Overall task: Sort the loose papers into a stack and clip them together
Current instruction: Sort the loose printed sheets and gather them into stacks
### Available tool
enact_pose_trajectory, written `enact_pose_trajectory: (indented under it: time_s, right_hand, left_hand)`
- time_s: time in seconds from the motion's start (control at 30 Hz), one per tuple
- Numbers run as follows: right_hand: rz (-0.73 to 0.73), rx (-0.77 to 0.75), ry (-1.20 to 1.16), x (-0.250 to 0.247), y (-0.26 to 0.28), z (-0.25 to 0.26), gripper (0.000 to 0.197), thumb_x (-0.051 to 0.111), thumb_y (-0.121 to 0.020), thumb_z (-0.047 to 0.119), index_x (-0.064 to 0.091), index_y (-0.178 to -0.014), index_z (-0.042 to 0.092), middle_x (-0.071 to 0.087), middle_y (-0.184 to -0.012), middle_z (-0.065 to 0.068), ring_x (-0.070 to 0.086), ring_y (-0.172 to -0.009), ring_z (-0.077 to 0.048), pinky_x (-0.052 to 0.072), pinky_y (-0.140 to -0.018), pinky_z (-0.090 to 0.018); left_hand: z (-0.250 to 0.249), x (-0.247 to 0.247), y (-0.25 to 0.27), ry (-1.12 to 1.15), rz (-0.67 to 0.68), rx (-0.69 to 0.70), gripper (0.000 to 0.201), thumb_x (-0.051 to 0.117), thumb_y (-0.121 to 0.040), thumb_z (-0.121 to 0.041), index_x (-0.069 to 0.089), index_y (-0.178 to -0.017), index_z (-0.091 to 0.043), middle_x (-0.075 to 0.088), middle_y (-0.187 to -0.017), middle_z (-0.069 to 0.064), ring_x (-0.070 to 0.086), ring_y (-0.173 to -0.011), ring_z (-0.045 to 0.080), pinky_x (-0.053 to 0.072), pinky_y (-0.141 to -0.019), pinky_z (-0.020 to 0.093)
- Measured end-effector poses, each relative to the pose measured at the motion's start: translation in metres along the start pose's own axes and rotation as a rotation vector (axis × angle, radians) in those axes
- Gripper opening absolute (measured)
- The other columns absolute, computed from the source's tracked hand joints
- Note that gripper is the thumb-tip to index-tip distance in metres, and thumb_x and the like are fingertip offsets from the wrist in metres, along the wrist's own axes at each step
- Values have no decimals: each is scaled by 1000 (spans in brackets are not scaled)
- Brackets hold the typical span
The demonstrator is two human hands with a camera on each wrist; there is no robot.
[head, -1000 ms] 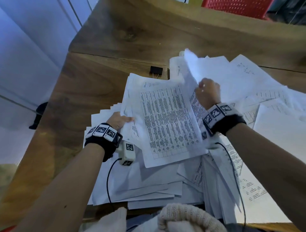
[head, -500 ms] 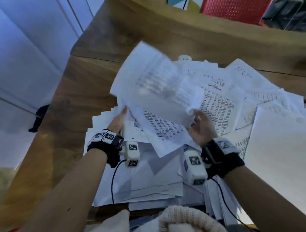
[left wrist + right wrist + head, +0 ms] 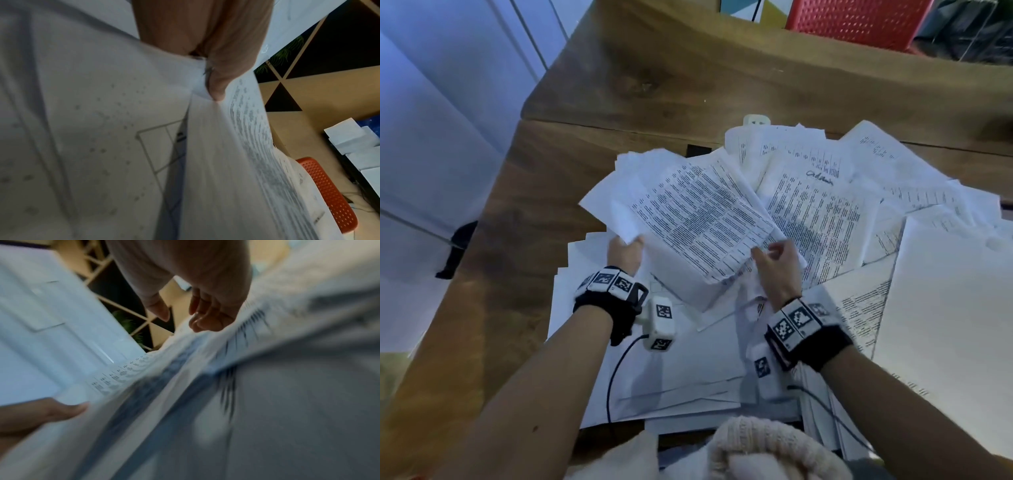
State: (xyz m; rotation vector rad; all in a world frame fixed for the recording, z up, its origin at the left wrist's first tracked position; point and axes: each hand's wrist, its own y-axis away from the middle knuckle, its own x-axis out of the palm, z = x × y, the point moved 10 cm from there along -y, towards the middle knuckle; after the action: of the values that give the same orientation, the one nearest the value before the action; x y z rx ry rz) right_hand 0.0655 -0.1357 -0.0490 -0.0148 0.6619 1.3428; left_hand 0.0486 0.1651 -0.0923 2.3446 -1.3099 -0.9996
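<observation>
My left hand [image 3: 625, 250] grips a lifted sheaf of printed papers [image 3: 698, 212] by its near left corner. In the left wrist view my thumb [image 3: 216, 81] presses down on that sheaf [image 3: 226, 162]. My right hand [image 3: 777, 257] hovers at the sheaf's near right edge. Its fingers are loosely curled and apart in the right wrist view, where the right hand [image 3: 180, 321] holds nothing. More loose papers [image 3: 825, 219] lie spread over the wooden table [image 3: 517, 240]. A black binder clip [image 3: 698, 150] peeks out behind the sheaf, mostly hidden.
A raised wooden ledge [image 3: 722, 75] runs behind the papers, with a red perforated crate [image 3: 852, 17] beyond it. A white plug block [image 3: 756, 120] sits at the ledge's foot. Cream knit fabric [image 3: 767, 448] lies at the table's near edge. The table's left edge drops off.
My right hand swung a printed sheet from the right over onto the sheaf in my left hand and let go. The left hand lifted the sheaf off the pile.
</observation>
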Motion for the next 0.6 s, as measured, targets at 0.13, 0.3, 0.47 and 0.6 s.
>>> enact_pose_trajectory:
  time_s: [0.13, 0.3, 0.47, 0.6]
  right_hand:
    - [-152, -157, 218, -30, -40, 39, 35, 58, -85, 22, 45, -112, 3, 49, -93, -4, 47, -82, -16, 45, -72, -27]
    - [247, 80, 186, 25, -61, 20, 14, 50, -91, 18, 50, -95, 5, 52, -81, -5, 48, -59, -10, 42, -41, -13]
    - [307, 77, 85, 62, -32, 21, 55, 53, -91, 22, 27, -137, 8, 47, -123, -11, 58, -95, -23, 48, -76, -32]
    - [214, -86, 162, 43, -35, 48, 13, 50, -83, 3, 44, -93, 8, 48, -81, -2, 42, -57, -10, 36, -46, -20]
  left_hand:
    - [-8, -7, -10, -108, 13, 57, 58, 51, -95, -26, 36, -130, 17, 50, -123, 25, 49, -120, 35, 39, -91, 38]
    - [-6, 4, -12, 187, 190, 26, 50, 63, -87, -18, 49, -126, 11, 55, -114, 13, 52, -107, 22, 41, -87, 35]
    - [-16, 18, 4, 211, 291, 59, 53, 63, -85, -9, 44, -132, 6, 53, -130, 18, 51, -123, 30, 38, -89, 30]
    - [-58, -10, 5, 172, 140, 213, 48, 64, -87, -14, 49, -128, 6, 59, -120, 15, 55, -112, 27, 38, -84, 27]
